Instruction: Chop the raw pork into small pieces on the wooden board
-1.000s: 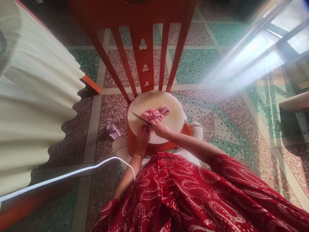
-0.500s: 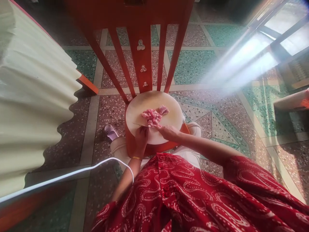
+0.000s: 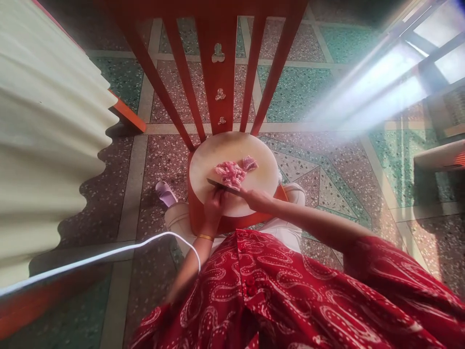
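Raw meat pieces lie in a small pink heap on a round wooden chopping board, just beyond both hands. The right hand is closed around the handle of a knife, whose blade runs leftward across the near edge of the heap. The left hand rests on the board's near rim, just beneath the blade; whether its fingers are curled I cannot tell. The board sits on an orange chair.

Hazy sunlight streams in from the window at upper right, flaring across the floor, while edges bend and blur.
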A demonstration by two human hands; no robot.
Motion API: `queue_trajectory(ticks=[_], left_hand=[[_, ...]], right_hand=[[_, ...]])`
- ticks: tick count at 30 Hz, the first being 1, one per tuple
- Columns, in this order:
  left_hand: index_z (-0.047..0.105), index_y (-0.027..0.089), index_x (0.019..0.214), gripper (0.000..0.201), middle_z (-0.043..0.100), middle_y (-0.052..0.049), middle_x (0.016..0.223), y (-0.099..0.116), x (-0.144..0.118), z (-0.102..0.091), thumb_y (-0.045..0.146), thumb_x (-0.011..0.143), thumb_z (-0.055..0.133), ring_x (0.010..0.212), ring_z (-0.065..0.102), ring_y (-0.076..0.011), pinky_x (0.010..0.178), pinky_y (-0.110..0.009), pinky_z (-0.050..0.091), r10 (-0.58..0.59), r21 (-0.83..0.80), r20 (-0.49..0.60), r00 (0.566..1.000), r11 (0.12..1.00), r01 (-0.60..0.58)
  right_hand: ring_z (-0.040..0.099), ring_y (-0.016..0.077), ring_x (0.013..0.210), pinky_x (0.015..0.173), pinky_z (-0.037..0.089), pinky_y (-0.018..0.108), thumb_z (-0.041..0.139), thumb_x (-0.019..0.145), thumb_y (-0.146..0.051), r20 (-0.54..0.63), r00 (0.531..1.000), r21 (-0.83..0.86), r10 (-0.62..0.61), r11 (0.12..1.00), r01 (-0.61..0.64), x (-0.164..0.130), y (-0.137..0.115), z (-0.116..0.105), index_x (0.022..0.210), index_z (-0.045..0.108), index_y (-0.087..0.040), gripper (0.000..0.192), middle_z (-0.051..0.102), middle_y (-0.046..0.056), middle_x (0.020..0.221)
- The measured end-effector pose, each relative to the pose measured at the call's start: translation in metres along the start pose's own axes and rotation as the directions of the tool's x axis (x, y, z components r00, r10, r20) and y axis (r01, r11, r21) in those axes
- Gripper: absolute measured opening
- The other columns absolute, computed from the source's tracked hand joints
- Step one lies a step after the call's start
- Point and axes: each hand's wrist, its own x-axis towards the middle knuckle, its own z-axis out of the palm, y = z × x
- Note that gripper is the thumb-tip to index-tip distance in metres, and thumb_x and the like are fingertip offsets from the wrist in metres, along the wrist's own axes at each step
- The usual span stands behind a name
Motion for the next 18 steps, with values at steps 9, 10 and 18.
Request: queue_trajectory(ticks=[9, 10, 18], left_hand=[[0.062, 0.018, 0.101, 0.02, 0.064, -0.011, 0.102, -0.003, 0.002, 0.0, 0.025, 0.09, 0.047, 0.097, 0.058, -0.0228, 0.087, -0.038, 0.048, 0.044, 0.015, 0.026, 0.999, 0.999, -0.045], [0.062, 0.018, 0.099, 0.019, 0.064, -0.01, 0.1, -0.003, 0.002, 0.0, 0.026, 0.09, 0.047, 0.096, 0.058, -0.0221, 0.087, -0.037, 0.048, 0.04, 0.003, 0.008, 0.999, 0.999, -0.04], [0.063, 0.019, 0.093, 0.02, 0.064, -0.01, 0.095, 0.001, 0.0, -0.001, 0.029, 0.091, 0.046, 0.091, 0.058, -0.0214, 0.083, -0.036, 0.048, 0.014, 0.014, -0.038, 0.999, 1.0, -0.013]], right_hand=[[0.065, 0.0241, 0.086, 0.067, 0.047, 0.031, 0.039, 0.09, -0.016, -0.099, 0.992, 0.073, -0.077, 0.994, 0.084, 0.028, -0.023, -0.01, 0.138, 0.034, -0.015, 0.048, 0.063, 0.017, 0.111], [0.065, 0.0235, 0.086, 0.067, 0.047, 0.029, 0.038, 0.09, -0.015, -0.093, 0.994, 0.079, -0.059, 0.995, 0.067, 0.017, -0.015, -0.008, 0.142, 0.027, -0.016, 0.054, 0.063, 0.017, 0.11], [0.066, 0.0224, 0.08, 0.065, 0.046, 0.028, 0.04, 0.087, -0.012, -0.043, 0.999, 0.013, -0.015, 1.0, 0.016, -0.033, 0.002, -0.009, 0.147, 0.024, -0.021, 0.062, 0.069, 0.011, 0.096]])
